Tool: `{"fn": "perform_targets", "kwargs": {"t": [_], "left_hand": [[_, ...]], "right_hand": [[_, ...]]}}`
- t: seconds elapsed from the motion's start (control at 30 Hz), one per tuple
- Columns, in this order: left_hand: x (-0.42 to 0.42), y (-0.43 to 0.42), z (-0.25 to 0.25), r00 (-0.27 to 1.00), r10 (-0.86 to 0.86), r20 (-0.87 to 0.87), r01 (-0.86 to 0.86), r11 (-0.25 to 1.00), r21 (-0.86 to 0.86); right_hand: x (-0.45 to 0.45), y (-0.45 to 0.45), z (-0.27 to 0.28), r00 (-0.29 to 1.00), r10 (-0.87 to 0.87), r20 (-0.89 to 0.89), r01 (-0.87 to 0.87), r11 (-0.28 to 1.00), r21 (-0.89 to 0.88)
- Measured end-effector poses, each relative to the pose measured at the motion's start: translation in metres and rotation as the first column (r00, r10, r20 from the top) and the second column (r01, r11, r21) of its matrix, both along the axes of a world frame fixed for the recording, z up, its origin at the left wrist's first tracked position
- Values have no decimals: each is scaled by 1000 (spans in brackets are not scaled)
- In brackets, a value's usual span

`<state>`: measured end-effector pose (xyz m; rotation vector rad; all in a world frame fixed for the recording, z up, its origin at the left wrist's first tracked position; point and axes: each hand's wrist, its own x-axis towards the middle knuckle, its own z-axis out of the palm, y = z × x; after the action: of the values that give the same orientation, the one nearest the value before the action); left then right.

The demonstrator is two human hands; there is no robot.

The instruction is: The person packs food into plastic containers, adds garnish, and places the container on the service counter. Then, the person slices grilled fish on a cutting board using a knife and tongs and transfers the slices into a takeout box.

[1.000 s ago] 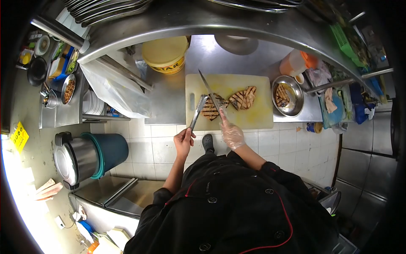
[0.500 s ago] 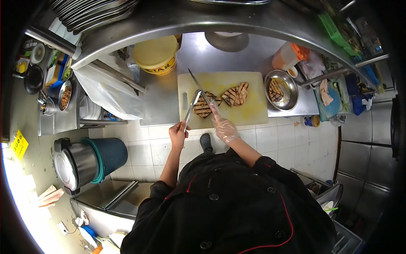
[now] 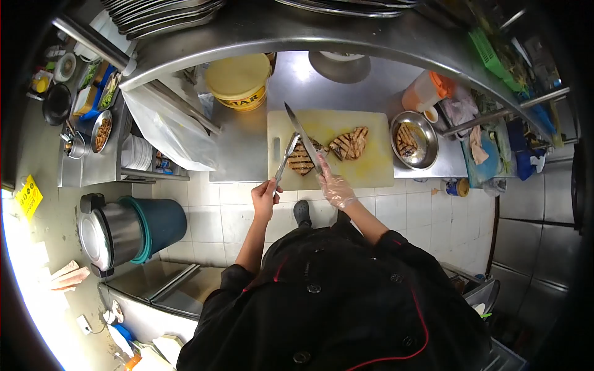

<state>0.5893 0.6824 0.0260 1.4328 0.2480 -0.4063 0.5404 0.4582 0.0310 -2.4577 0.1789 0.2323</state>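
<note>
My left hand (image 3: 265, 196) is closed round metal tongs (image 3: 284, 162), whose tips reach the left piece of grilled meat (image 3: 300, 160). In a clear plastic glove, my right hand (image 3: 336, 189) grips a long knife (image 3: 299, 128); its blade slants up and left across that same piece. Both pieces have dark grill marks and lie on a pale cutting board (image 3: 377, 170). The second piece of meat (image 3: 349, 144) sits right of the knife, touched by neither hand.
A steel bowl (image 3: 426, 157) with grilled meat stands right of the board. Behind left is a yellow-lidded bucket (image 3: 237, 77). An orange-lidded jug (image 3: 422, 91) stands at the back right. A steel shelf (image 3: 297, 43) spans above the counter.
The view shifts slightly between frames. My right hand and the knife have moved a little relative to the meat, and the blade looks broader now. Both hands keep their hold.
</note>
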Motion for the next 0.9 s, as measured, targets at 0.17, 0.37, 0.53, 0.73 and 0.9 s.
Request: {"fn": "perform_targets", "kwargs": {"t": [0.17,0.37,0.53,0.73,0.9], "left_hand": [[-12,16,8,999,33,28,-30,995,-100],[-47,35,10,992,-36,124,15,985,172],[-75,25,12,990,112,84,-131,952,275],[-82,0,10,981,157,113,-184,941,284],[-83,-12,13,972,187,139,-223,923,313]], "right_hand": [[2,-10,43,998,-14,64,2,984,177],[6,-25,43,929,130,347,-184,975,126],[-4,-37,52,992,127,-8,-125,985,119],[-32,-16,23,980,-24,200,-22,974,224],[-34,-3,21,997,-29,75,8,963,270]]}}
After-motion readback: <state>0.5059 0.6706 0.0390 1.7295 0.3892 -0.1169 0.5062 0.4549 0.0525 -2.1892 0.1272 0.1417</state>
